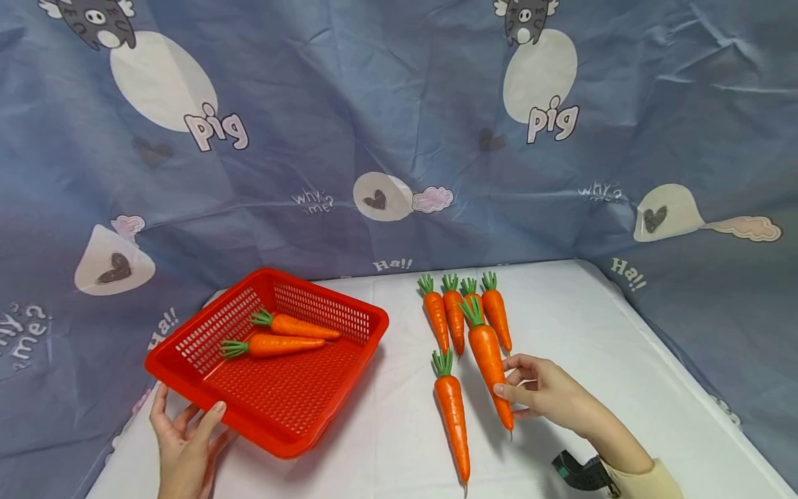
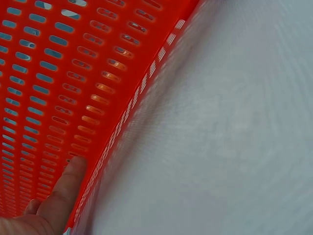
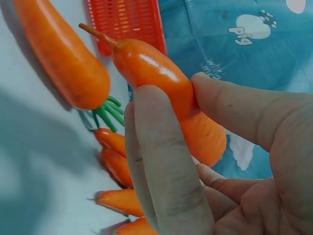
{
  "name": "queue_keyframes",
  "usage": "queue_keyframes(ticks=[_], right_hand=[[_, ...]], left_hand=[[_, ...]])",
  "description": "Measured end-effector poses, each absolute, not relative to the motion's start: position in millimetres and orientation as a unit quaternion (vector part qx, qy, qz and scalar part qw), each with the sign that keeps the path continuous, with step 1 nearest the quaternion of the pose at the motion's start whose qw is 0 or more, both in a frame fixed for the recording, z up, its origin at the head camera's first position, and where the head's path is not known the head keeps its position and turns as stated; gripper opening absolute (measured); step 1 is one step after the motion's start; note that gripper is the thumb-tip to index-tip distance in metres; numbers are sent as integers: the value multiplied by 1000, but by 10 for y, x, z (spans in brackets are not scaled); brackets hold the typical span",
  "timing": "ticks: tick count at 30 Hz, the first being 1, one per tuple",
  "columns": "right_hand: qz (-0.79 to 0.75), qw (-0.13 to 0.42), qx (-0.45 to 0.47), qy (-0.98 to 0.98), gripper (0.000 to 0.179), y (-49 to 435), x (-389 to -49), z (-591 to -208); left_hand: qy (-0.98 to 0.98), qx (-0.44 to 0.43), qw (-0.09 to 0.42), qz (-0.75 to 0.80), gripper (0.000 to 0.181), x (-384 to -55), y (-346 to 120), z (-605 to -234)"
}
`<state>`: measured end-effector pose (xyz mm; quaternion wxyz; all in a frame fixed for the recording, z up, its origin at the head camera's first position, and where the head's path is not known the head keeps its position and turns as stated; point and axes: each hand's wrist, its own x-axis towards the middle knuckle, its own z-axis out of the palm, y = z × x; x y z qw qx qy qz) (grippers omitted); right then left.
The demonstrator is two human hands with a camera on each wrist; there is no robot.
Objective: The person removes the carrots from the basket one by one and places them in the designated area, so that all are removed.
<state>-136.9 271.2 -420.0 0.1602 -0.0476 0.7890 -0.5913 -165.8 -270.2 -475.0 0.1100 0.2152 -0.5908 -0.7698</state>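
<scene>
My right hand (image 1: 548, 391) pinches an orange carrot (image 1: 486, 346) with green tops between thumb and fingers, near its thin end. In the right wrist view that carrot (image 3: 151, 66) shows its tip towards the camera. My left hand (image 1: 187, 443) grips the near left rim of a red plastic basket (image 1: 262, 433), thumb at the rim and fingers below. The basket is tilted, and two carrots lie in it, an upper carrot (image 1: 305, 326) and a lower carrot (image 1: 280, 345). Left of the held carrot, a single carrot (image 1: 451, 409) lies on the table.
Behind the held carrot, several carrots (image 1: 434, 312) lie side by side on the white table (image 1: 598, 333), one partly covered from view. A blue patterned cloth (image 1: 399, 132) hangs along the table's back and sides. A black strap (image 1: 582, 475) sits on the right wrist.
</scene>
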Motion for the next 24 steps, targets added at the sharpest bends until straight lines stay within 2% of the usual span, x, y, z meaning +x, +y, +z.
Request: queue_keyframes(ticks=[11, 24], right_hand=[[-591, 183, -28, 785, 54, 2730, -1219, -4460], [-587, 188, -19, 787, 55, 2865, -1121, -4479]], left_hand=[[-592, 222, 110, -767, 99, -1673, -2710, -4755], [-594, 211, 118, -767, 101, -1656, -2708, -4768]])
